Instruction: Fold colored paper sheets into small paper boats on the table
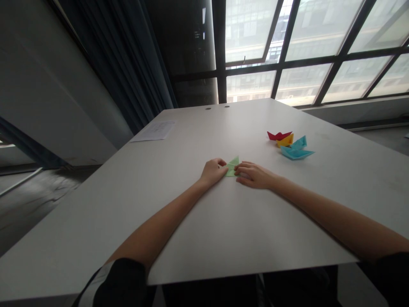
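A small piece of folded light green paper (232, 166) lies on the white table between my hands, one corner pointing away from me. My left hand (214, 169) pinches its left edge between thumb and fingers. On the other side, my right hand (252, 174) rests with its fingertips on the paper's right part, fingers slightly bent and thumb near the lower edge. My fingers cover both sides of the paper, so its full shape is partly hidden.
Folded paper boats stand to the right: a red one (278, 135), a yellow one (285, 141) and blue folded paper (295, 152). A printed sheet (155, 131) lies at the table's (191, 230) left edge. Windows and a dark blue curtain (121, 55) are beyond.
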Motion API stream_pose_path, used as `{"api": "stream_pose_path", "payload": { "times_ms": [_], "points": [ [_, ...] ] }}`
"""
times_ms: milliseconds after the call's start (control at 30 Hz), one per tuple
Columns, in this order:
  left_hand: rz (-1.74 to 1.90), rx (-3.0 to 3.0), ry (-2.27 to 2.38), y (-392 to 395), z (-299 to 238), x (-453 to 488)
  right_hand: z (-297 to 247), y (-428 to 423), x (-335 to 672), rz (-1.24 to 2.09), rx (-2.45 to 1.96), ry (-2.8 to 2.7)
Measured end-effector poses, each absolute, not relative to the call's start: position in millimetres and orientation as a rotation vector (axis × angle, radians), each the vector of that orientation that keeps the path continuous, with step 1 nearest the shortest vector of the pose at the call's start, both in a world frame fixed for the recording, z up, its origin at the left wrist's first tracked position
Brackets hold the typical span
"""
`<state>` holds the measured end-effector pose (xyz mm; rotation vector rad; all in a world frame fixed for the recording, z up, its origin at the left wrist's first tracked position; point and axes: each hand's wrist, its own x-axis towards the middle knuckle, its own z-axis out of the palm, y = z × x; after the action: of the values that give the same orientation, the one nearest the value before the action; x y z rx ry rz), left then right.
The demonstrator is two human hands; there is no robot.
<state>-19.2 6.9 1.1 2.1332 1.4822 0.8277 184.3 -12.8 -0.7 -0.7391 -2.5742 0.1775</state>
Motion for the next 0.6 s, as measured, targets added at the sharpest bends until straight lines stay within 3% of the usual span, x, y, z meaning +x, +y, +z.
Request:
{"api": "stream_pose_path", "payload": {
  "times_ms": [333,600],
  "points": [
    [1.172,1.179,1.055,6,-6,-1,-3,-13,179,-0.147,-0.925,-2.365],
    [1.07,1.085,0.737,-5,6,7,-1,-20,169,0.196,-1.021,-2.102]
  ]
}}
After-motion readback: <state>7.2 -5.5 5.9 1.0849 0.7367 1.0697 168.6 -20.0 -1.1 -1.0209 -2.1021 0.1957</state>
